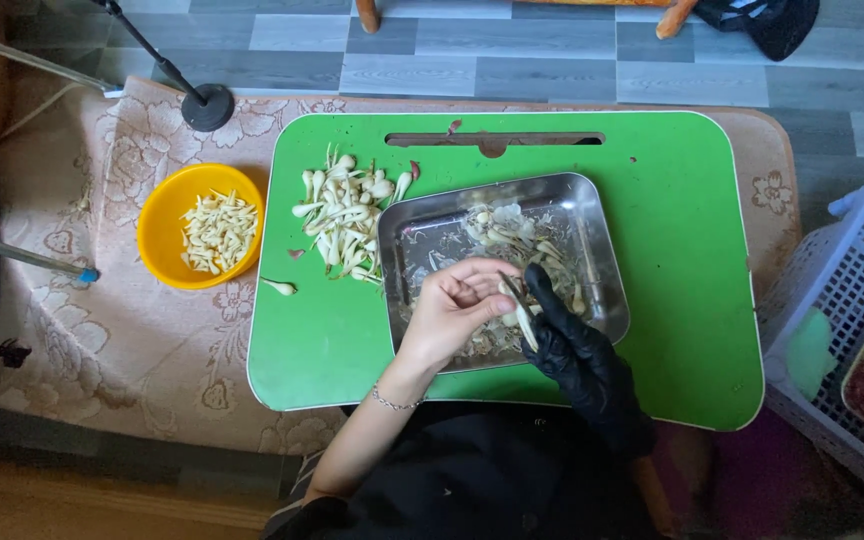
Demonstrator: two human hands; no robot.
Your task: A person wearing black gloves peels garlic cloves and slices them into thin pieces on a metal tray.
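one green lap desk [672, 300] under my hands. one steel tray [592, 215] at desk centre, heap of peelings inside, too many to count. one yellow bowl [157, 235] off desk's left edge, full of peeled cloves, uncountable. one pile of unpeeled garlic cloves [342, 215] near desk's top left, roughly two dozen; one stray clove [280, 288] by left edge. two hands mine: left hand [452, 315] bare, right hand [577, 355] with one black glove. one white basket [852, 270] beyond right edge.
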